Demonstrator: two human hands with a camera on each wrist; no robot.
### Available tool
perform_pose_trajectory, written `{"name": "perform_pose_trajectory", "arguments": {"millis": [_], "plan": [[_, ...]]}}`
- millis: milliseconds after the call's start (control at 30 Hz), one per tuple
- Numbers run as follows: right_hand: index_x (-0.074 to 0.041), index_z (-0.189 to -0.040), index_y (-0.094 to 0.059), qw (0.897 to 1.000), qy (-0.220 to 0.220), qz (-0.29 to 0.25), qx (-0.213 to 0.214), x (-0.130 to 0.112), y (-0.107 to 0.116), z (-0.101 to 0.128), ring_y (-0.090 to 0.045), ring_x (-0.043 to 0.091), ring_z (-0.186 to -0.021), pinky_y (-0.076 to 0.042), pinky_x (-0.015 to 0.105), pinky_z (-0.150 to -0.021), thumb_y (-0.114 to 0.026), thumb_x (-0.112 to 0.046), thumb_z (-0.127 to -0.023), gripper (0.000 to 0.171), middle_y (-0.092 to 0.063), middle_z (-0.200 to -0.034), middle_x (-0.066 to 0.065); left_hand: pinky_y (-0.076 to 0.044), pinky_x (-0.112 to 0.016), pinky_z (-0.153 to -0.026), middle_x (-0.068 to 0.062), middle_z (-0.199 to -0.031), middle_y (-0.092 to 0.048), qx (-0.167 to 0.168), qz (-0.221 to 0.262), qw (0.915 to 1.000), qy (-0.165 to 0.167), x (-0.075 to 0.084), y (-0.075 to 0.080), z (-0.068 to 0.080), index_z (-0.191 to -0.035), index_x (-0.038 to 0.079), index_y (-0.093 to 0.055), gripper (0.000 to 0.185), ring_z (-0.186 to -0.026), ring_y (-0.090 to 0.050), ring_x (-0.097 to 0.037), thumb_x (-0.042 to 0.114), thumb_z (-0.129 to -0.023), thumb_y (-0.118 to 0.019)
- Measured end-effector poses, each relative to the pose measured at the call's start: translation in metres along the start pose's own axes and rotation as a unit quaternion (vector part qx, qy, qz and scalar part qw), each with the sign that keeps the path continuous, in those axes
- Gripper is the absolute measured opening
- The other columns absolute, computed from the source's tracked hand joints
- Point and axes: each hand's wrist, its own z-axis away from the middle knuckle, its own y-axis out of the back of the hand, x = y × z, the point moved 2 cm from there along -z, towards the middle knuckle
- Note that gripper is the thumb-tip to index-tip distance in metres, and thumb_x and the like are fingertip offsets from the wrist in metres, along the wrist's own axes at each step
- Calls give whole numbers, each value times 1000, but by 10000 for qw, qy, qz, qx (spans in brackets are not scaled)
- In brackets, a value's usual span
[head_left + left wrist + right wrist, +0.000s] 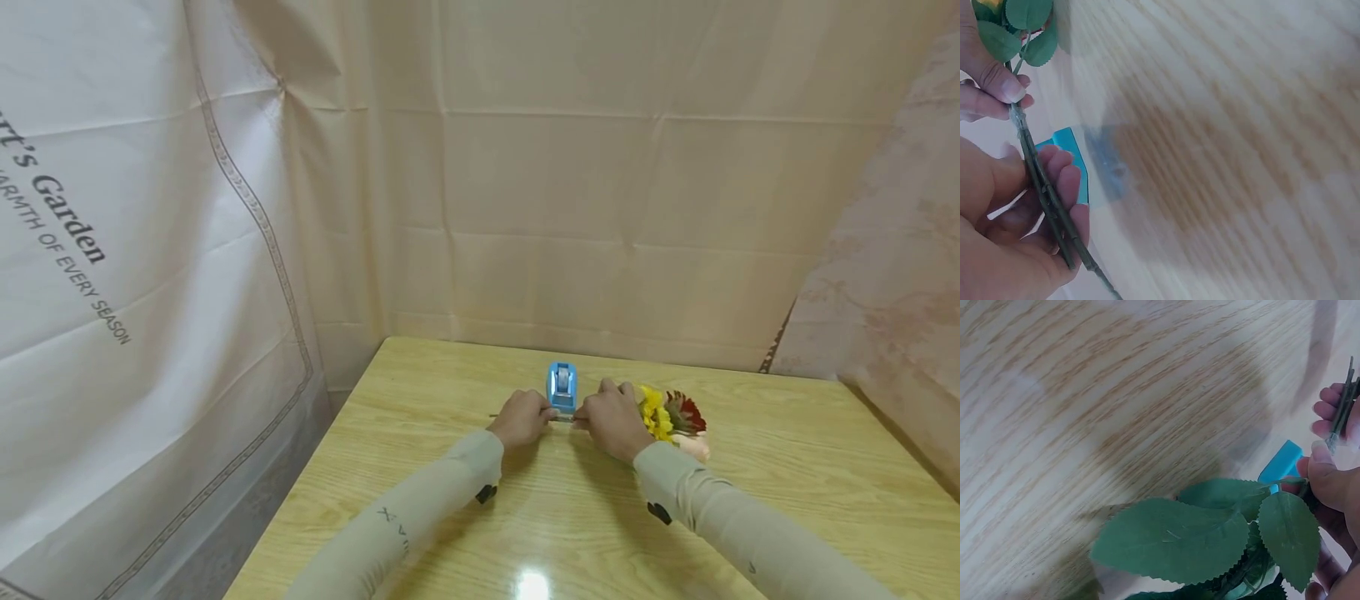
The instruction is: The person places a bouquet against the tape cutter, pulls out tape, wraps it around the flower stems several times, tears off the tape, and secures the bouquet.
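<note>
A small bunch of artificial flowers (671,421), yellow, red and pale pink, lies sideways over the wooden table (787,467). Its thin green stems (1047,200) run left from the heads. My left hand (522,418) grips the stems near their cut ends, fingers (1063,181) curled round them. My right hand (611,421) pinches the same stems closer to the heads, beside broad green leaves (1179,540). A blue tape dispenser (562,386) stands just behind the gap between my hands, its blue edge (1282,464) showing close to the fingers.
Beige cloth backdrops hang behind the table and to the right. A white printed sheet (112,275) hangs at the left, past the table's left edge. Bare wood lies in front of my forearms and out to the right.
</note>
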Motion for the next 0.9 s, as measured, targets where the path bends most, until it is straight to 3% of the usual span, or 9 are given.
{"name": "perform_pose_trajectory", "arguments": {"millis": [200,300,500,767,900], "plan": [[-18,-85,-85,9999,126,18,64,-1,-1,0,-36,18,-70,-24,38,-68,-85,-22,-85,4,-76,-79,-4,-50,-21,-64,-5,-90,-75,-372,-24,9993,92,-3,0,-3,-96,1,-78,24,-67,-57,-9,16,-105,-61],[-16,-84,-84,9998,161,-57,82,-1,-1,0,-35,18,-69,-24,35,-66,-86,-20,-83,5,-77,-79,-3,-49,-21,-61,-6,-93,-77,-340,6,9994,106,-3,1,-5,-99,0,-79,22,-64,-55,-10,15,-103,-63],[-12,-85,-84,9996,150,-252,10,-2,0,-1,-33,18,-66,-24,32,-63,-86,-16,-84,5,-77,-79,0,-46,-20,-58,-4,-89,-77,-128,-114,9997,167,0,3,-6,-99,2,-80,17,-59,-53,-8,15,-100,-68],[-8,-83,-81,9994,273,23,-223,-2,-2,0,-34,17,-65,-27,30,-59,-80,-18,-92,13,-64,-73,3,-58,-26,-78,-4,-97,-79,317,-7,9990,325,2,3,-3,-97,6,-82,13,-89,-72,-16,16,-96,-73],[-9,-85,-82,9996,234,-86,-156,-1,-2,-1,-36,17,-65,-31,31,-58,-80,-18,-91,11,-73,-77,5,-58,-27,-80,-3,-98,-79,443,24,9986,299,1,2,-2,-95,8,-83,13,-93,-73,-19,17,-95,-74]]}}
